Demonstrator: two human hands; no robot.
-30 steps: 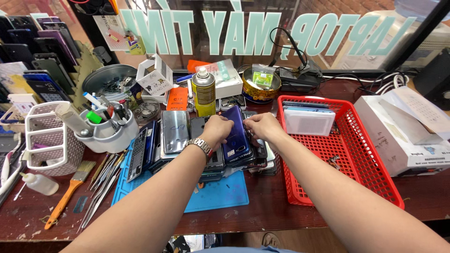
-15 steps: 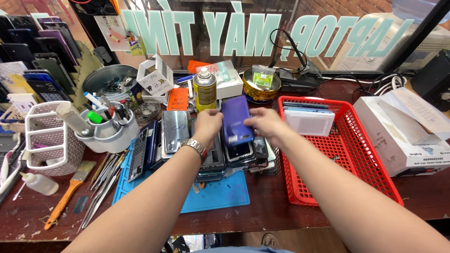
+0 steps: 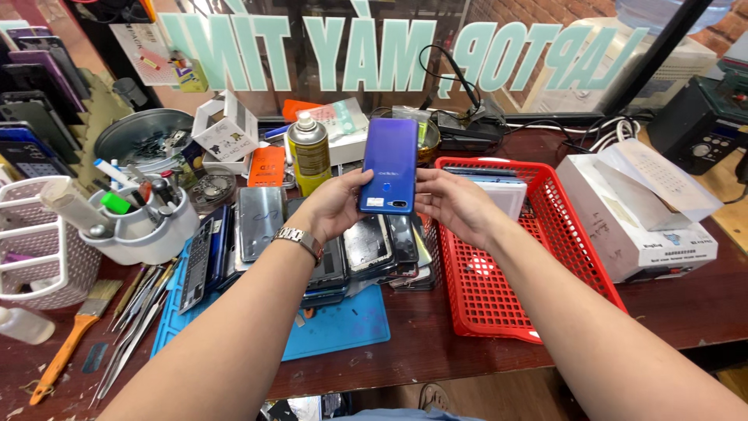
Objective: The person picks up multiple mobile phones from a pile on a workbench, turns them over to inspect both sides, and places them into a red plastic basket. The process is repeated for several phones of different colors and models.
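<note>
Holding blue phone [image 3: 389, 165] upright, left hand [image 3: 333, 206] and right hand [image 3: 450, 201] grips pinching its sides

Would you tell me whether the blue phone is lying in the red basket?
No, the blue phone is held up between the left hand and right hand, above the desk and left of the red basket.

blue phone [image 3: 389, 165] front face unseen, white basket [image 3: 35, 249] cut off left

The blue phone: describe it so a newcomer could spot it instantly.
Find the red basket; just left of it, above the blue mat, both hands hold the blue phone upright. Unlike the dark phones lying flat below, it is glossy blue-purple and raised.
</note>
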